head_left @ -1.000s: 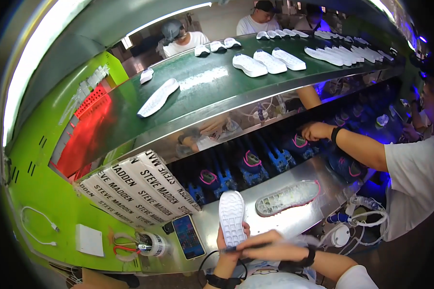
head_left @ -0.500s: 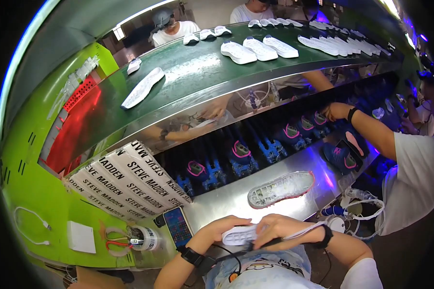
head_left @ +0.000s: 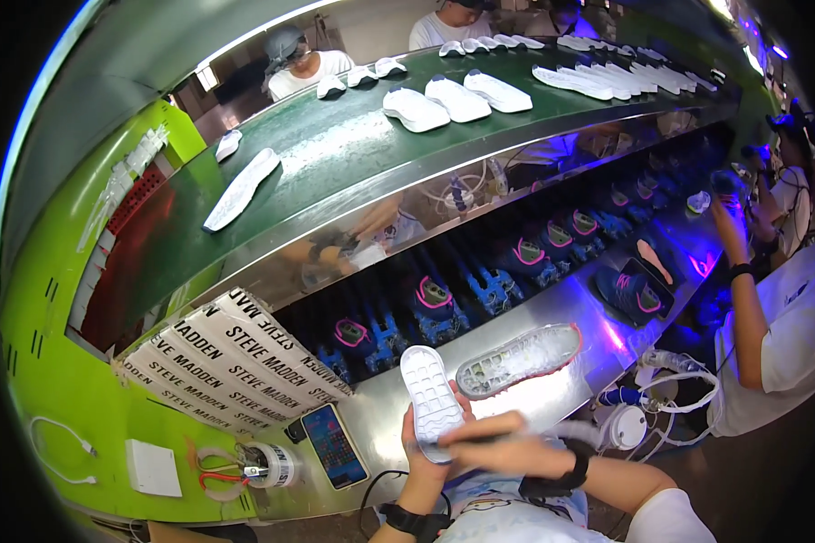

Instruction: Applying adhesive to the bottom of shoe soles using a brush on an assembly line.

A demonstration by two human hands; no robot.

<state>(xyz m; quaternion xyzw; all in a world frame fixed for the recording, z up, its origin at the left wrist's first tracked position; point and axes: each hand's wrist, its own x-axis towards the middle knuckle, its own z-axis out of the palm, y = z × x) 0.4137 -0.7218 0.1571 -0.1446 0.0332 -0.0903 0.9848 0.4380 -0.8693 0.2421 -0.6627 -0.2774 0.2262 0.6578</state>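
Note:
My left hand (head_left: 420, 466) is closed around a white shoe sole (head_left: 432, 398), held tilted up with its gridded, hollowed side showing. Across the lower end of that sole lies my right hand (head_left: 516, 448), its fingers smeared by motion; whether they hold anything cannot be made out. Just beyond, on the metal bench (head_left: 385, 398), rests a translucent grey sole (head_left: 516, 362) with a pinkish edge. Farther right on the bench sits a dark shoe upper (head_left: 632, 291) with pink trim.
Left of my hands lie a phone (head_left: 335, 445), a tub of tools (head_left: 270, 463) and a box in white printed wrap (head_left: 235, 362). Dark uppers (head_left: 435, 294) line a trough behind the bench. White soles (head_left: 462, 100) lie on a green belt (head_left: 335, 172). A co-worker's arm (head_left: 738, 299) is at right.
The white sole has risen and turned upright in my left hand, away from my lap. My right hand has shifted slightly lower. The co-worker's arm at right has swung away from the trough, lifting a shoe.

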